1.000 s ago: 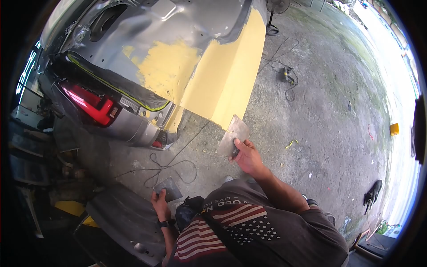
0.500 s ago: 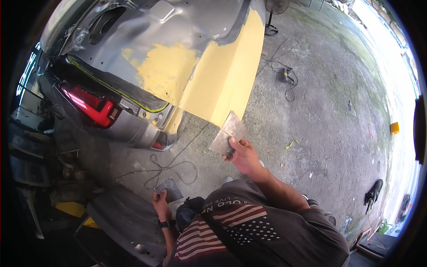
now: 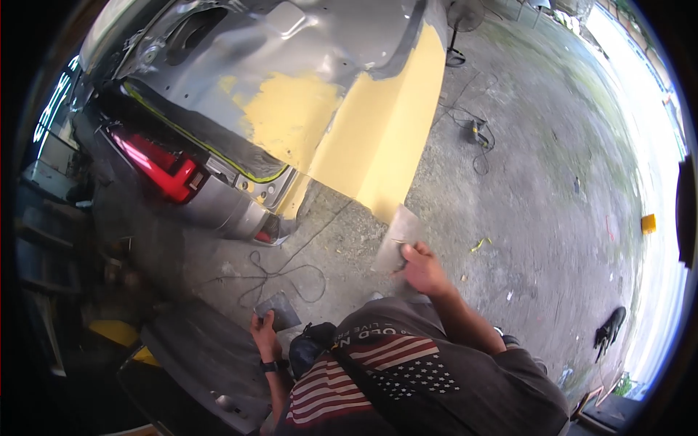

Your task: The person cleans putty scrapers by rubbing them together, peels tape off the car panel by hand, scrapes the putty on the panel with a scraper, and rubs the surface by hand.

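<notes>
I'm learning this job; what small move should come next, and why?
I'd probably ease the flat plate in the right hand up onto the yellow-coated panel: its top corner is by the panel's lower tip, contact unclear, while the left hand holds a second plate away from it.

My right hand (image 3: pixel 425 270) is easing back toward my body with its thin flat plate (image 3: pixel 397 238), which is now overlapping less of the lower corner of the yellow-coated panel (image 3: pixel 378 163) than it was half a second ago. The plate is turning as well, presenting a narrower face to my view than before. My view is swinging at the same time, with the panel and the red tail light (image 3: pixel 171 178) sliding rightward and down and the standing fan (image 3: pixel 465 14) showing more fully at the top. The yellow box (image 3: pixel 648 224) and the black shoe-like item (image 3: pixel 611 328) at right are sitting lower than before.
</notes>
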